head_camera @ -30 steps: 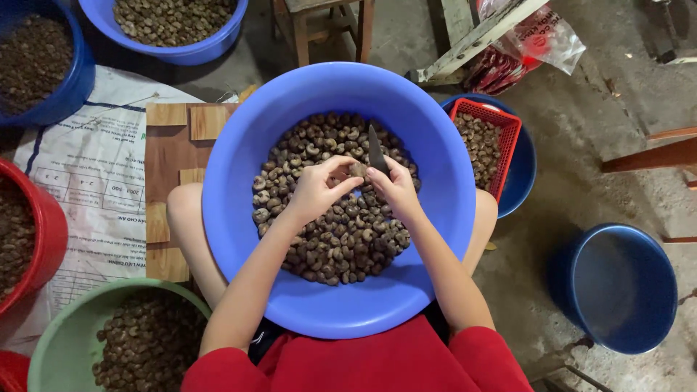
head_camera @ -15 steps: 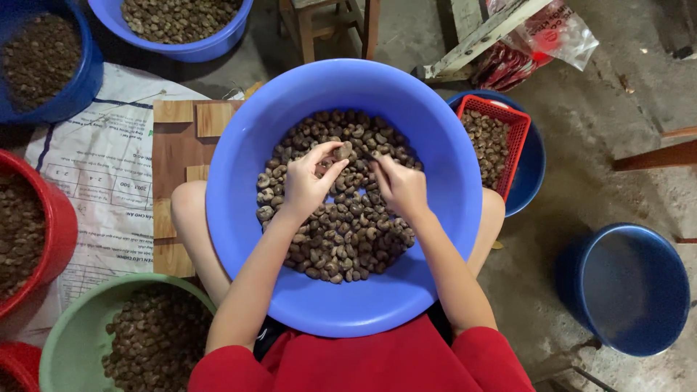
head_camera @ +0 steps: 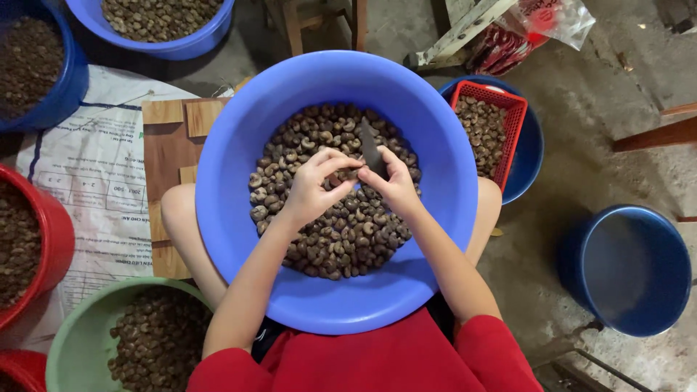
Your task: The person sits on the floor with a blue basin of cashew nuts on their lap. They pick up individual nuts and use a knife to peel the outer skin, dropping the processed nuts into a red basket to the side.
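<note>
Hands (head_camera: 356, 181) meeting over nuts (head_camera: 334, 232), knife (head_camera: 372, 149) upright

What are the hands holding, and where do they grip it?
The right hand grips a small dark knife by its lower end; the left hand pinches one nut in its fingertips.

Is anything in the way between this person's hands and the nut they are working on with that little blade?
Nothing visible: the left hand and right hand meet directly at a nut over the big blue basin, the dark blade sticking up from the right hand.
</note>
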